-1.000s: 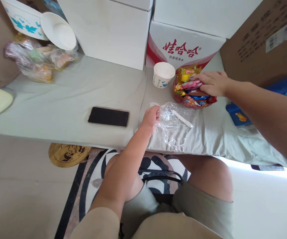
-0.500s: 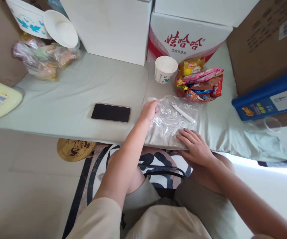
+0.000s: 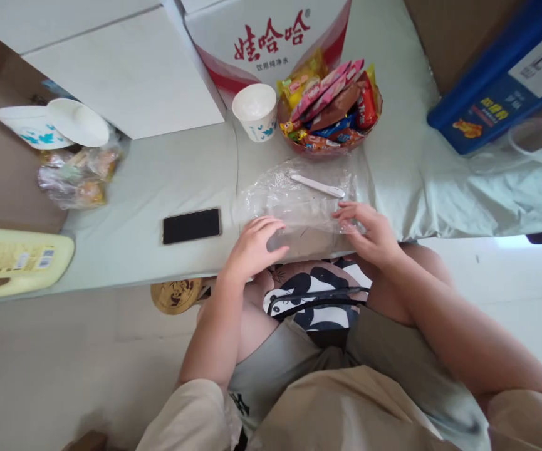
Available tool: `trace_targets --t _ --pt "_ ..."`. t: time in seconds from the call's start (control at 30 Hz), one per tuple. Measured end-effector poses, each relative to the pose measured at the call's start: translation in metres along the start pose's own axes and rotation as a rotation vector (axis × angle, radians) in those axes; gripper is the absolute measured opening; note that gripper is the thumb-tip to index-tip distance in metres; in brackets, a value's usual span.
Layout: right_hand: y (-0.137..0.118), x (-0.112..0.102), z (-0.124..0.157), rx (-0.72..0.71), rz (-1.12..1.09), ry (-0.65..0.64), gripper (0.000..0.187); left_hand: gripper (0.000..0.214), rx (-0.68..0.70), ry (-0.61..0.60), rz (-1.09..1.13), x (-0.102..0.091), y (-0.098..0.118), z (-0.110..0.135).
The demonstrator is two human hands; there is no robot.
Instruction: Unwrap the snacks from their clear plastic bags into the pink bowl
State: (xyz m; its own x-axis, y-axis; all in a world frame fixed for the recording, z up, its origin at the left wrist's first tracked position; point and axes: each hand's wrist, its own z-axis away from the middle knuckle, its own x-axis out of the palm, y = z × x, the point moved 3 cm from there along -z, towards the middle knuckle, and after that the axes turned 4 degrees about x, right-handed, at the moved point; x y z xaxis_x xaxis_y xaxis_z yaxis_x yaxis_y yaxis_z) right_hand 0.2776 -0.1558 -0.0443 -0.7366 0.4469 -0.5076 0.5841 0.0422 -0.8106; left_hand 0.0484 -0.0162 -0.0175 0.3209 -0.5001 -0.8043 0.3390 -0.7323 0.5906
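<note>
A clear plastic bag (image 3: 294, 213) lies flattened and wrinkled at the front of the cloth-covered table (image 3: 177, 181). My left hand (image 3: 256, 247) rests by its front left side, fingers stretched and thumb apart. At the front right of the plastic is my right hand (image 3: 369, 230), its fingers slightly bent and parted from the thumb, fingertips near or on the film. On top of the plastic, beyond my right fingertips, sits a slim white pen-like tool (image 3: 318, 185); its exact kind is unclear. Neither hand touches it.
Behind the plastic stand a paper cup (image 3: 259, 122) and a bowl of packaged snacks (image 3: 329, 113), backed by a white carton (image 3: 271, 37). A phone (image 3: 192, 226) lies left. Further out are a yellow bottle (image 3: 21, 260), paper cups (image 3: 80, 122) and a blue container (image 3: 496, 81).
My left hand has let go of the far left part of the plastic and come toward me, its fist opening. My right hand has lifted from lying flat, fingers bending. The view has turned.
</note>
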Motion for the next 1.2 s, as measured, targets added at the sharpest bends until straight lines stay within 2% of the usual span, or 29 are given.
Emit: trace_targets --t 0.1,0.2,0.27,0.37,0.5,0.57,0.63,0.77,0.83,0.93,1.03,1.2 --pt "0.004 -0.015 -0.003 0.167 -0.11 0.161 0.014 0.013 -0.095 0.01 -0.01 0.0 -0.012 -0.007" --pt "0.01 -0.025 -0.005 0.318 -0.131 0.184 0.014 0.009 -0.132 0.035 0.031 -0.004 -0.022 -0.016" --pt "0.013 -0.027 -0.006 0.366 -0.093 0.122 0.015 0.016 -0.147 0.022 0.101 -0.004 -0.025 -0.021" --pt "0.016 -0.024 -0.009 0.356 -0.011 -0.031 0.02 0.02 -0.099 -0.012 0.195 -0.003 -0.022 -0.026" --pt "0.019 -0.019 -0.008 0.346 0.081 -0.164 0.023 0.017 -0.039 -0.121 0.103 0.004 -0.022 -0.028" --pt "0.019 -0.017 -0.007 0.336 0.079 -0.18 0.023 0.015 -0.078 -0.111 0.022 0.007 -0.028 -0.027" --pt "0.017 -0.014 -0.007 0.332 0.071 -0.178 0.023 0.018 -0.125 -0.029 -0.012 0.007 -0.034 -0.026" --pt "0.013 -0.014 -0.007 0.384 0.011 -0.076 0.021 0.021 -0.134 0.197 0.087 -0.004 -0.035 -0.024" --pt "0.01 -0.018 -0.006 0.405 -0.043 0.048 0.02 0.018 -0.108 0.28 0.205 -0.01 -0.029 -0.021" --pt "0.005 -0.027 -0.003 0.362 -0.061 0.234 0.022 0.015 -0.093 0.345 0.377 -0.014 -0.021 -0.016" --pt "0.005 -0.031 0.0 0.384 -0.061 0.296 0.028 0.015 -0.142 0.335 0.479 -0.009 -0.019 -0.015" --pt "0.013 -0.027 -0.001 0.455 -0.081 0.302 0.025 0.021 -0.273 0.141 0.59 0.006 -0.023 -0.019"
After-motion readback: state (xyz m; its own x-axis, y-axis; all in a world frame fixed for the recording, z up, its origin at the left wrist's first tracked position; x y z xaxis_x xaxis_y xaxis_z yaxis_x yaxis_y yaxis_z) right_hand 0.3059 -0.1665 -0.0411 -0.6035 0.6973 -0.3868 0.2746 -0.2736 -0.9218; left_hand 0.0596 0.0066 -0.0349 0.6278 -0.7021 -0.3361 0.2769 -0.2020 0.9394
